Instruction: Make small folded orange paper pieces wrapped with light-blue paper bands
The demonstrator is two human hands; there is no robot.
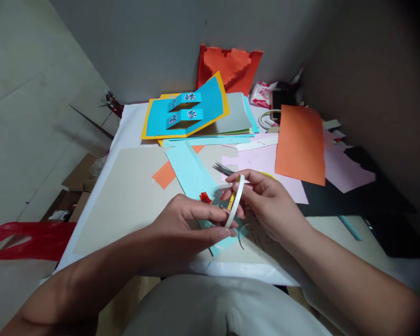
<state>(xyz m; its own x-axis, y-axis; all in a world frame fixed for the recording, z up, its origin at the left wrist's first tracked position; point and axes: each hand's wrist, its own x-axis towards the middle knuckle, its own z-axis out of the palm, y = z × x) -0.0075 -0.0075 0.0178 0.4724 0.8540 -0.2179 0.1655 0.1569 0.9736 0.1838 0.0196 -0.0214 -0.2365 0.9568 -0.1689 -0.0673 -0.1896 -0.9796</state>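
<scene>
The scissors (221,169) show only their tips; the rest is hidden behind the right hand (266,205). One tape roll (235,201) stands on edge between both hands, above the blue strip (191,170) on the surface (131,116). The right grip pinches its upper rim, and the left hand (182,224) pinches its lower rim with its fingertips pressed together. One red scrap (205,198) lies just beside the left fingers. Two pop-up cards stand at the back, a blue card (185,112) and an orange card (231,67). The dark corner on the right is hard to make out.
</scene>
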